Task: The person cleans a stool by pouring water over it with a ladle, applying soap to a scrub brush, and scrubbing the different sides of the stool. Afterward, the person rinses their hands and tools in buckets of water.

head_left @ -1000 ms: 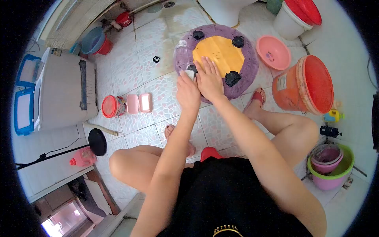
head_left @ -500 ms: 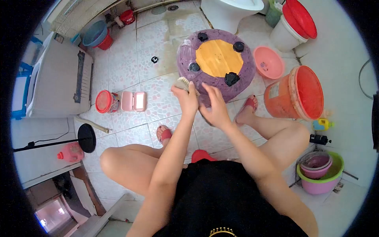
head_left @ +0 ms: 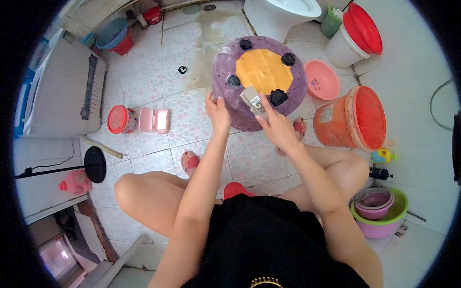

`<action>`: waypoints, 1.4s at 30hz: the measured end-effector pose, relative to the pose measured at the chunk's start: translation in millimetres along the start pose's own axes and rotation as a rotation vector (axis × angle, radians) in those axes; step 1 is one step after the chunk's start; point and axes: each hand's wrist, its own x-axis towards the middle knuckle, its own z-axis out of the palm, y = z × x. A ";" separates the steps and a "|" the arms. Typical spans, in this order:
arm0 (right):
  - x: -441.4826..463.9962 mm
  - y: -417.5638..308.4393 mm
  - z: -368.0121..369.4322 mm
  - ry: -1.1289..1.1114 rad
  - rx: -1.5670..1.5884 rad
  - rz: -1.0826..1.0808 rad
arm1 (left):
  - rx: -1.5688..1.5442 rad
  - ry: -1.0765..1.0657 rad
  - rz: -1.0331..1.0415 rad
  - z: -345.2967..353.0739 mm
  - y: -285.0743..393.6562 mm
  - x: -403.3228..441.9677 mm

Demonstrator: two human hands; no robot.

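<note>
A round purple padded stool (head_left: pixel 298 79) lies upside down on the tiled floor, its yellow wooden base (head_left: pixel 264 69) facing up with several black feet around it. My right hand (head_left: pixel 281 128) is closed round a pale scrub brush (head_left: pixel 254 101), index finger stretched along its back. The brush is over the near side of the stool, bristles towards the left; I cannot tell whether they touch the fabric. At the stool's left near edge is my left hand (head_left: pixel 219 116), fingers partly spread, with the fingertips at or close to its side.
To the right stand an orange bucket (head_left: pixel 331 126), a pink basin (head_left: pixel 321 81) and a white bucket (head_left: pixel 342 48). A toilet (head_left: pixel 269 20) is behind the stool. On the left are a red-lidded tub (head_left: pixel 117 119), an opened pink box (head_left: pixel 154 120) and a black round stand base (head_left: pixel 95 164).
My hands were close together at the stool's near edge, the brush by my left hand. Now they are apart, and the brush is in my right hand over the stool.
</note>
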 end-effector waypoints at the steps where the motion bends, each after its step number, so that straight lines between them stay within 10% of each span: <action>1: -3.2 2.3 -6.0 -0.051 -0.078 0.006 | -0.012 -0.013 -0.024 1.6 -3.9 1.3; 21: 128.7 -65.8 46.2 0.037 -0.126 -0.171 | -0.332 -0.127 0.133 39.3 -41.2 -0.4; 42: -33.4 17.1 13.8 0.105 -0.350 -0.222 | -0.804 -0.282 -0.093 28.0 -17.1 7.8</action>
